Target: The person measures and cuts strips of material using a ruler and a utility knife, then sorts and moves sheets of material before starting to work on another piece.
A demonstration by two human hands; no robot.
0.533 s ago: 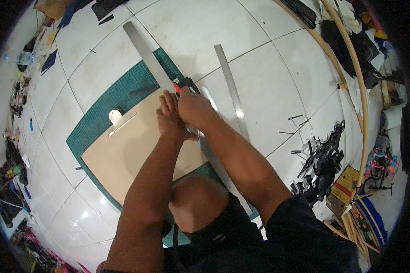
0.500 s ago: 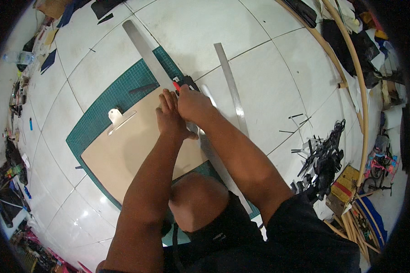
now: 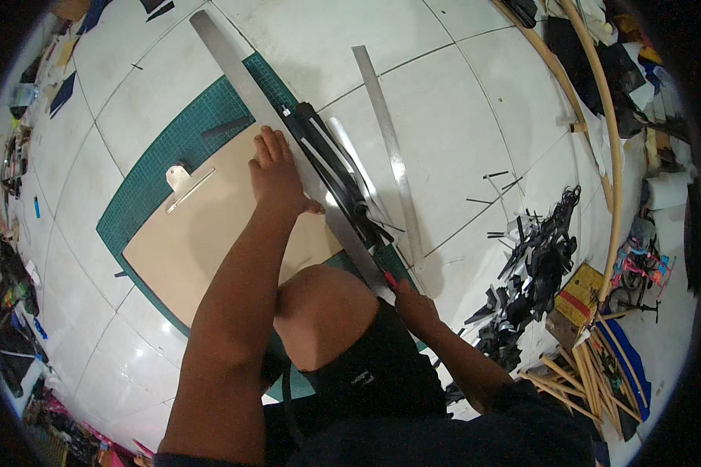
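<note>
My left hand (image 3: 276,177) lies with fingers stretched out, pressing on a long steel ruler (image 3: 237,74) and the edge of a brown clipboard (image 3: 183,249) with a metal clip. Under them is a green cutting mat (image 3: 136,194). Black sheet strips (image 3: 339,167) lie along the ruler's right edge. At the ruler's near end, my right hand (image 3: 417,313) is closed around a red utility knife (image 3: 390,279), mostly hidden by the fingers. My bare knee (image 3: 331,307) rests over the near part of the clipboard and mat.
A second steel ruler (image 3: 385,124) lies on the white tiled floor to the right. Beyond it sits a heap of black scraps (image 3: 533,272). Wooden sticks (image 3: 592,381) and a yellow-red box (image 3: 580,296) stand at the right, below long bent canes (image 3: 609,140). Clutter lines the left wall.
My right hand has pulled the utility knife down along the ruler toward me, from beside the left hand to the near end. The left hand still presses the ruler.
</note>
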